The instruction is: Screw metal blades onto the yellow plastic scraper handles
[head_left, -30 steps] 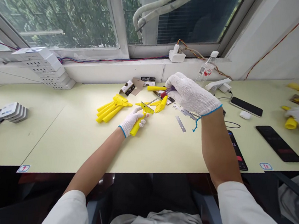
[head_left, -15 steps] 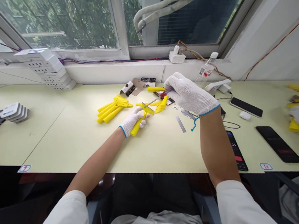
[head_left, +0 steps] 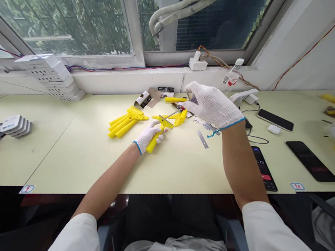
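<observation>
My left hand (head_left: 150,135), in a white knit glove, is wrapped round the yellow handle of a scraper (head_left: 153,143) with a metal blade across its head. My right hand (head_left: 211,104), gloved too, is curled round a red-handled screwdriver (head_left: 174,113), most of its handle hidden by the fingers. The screwdriver's shaft slants down to the scraper's head. Behind it lie more yellow scraper parts (head_left: 181,119). A loose flat blade (head_left: 202,139) and several small screws (head_left: 197,121) lie below my right hand.
Several yellow scraper handles (head_left: 126,123) lie piled on the left. Small cardboard packs (head_left: 143,99) sit at the back. Phones (head_left: 312,160), an earbud case (head_left: 274,129) and a bottle (head_left: 231,77) are on the right. Co-workers' hands show at both sides.
My right hand's thumb and fingers have loosened and spread a little round the screwdriver handle, and the wrist has turned slightly. My left hand and the scraper stay put.
</observation>
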`<state>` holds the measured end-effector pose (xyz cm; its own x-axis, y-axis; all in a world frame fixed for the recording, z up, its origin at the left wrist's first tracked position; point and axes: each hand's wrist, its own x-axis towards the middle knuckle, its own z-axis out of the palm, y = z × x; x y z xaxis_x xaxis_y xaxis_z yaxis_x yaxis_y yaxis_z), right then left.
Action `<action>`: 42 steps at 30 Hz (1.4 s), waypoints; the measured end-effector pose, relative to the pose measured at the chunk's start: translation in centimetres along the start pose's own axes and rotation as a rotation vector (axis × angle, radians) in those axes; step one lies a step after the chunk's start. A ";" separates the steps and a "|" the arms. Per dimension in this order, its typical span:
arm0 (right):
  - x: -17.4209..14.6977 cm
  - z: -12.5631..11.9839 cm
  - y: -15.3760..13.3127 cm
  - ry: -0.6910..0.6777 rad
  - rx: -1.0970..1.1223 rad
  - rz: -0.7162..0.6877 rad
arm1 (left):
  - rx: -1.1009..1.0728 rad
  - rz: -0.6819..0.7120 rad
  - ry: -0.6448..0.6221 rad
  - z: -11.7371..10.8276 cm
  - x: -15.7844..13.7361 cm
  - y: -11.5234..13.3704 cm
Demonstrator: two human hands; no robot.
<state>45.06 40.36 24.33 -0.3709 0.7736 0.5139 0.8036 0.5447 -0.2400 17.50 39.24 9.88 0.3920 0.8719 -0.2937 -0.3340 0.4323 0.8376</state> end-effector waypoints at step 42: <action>0.3 -1.4 -0.3 -0.200 0.027 -0.041 | 0.023 0.001 0.002 -0.3 0.2 -0.3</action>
<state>45.35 40.02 25.71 -0.4900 0.7981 0.3506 0.7744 0.5832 -0.2453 17.37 39.40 9.44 0.3897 0.8727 -0.2942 -0.3146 0.4264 0.8481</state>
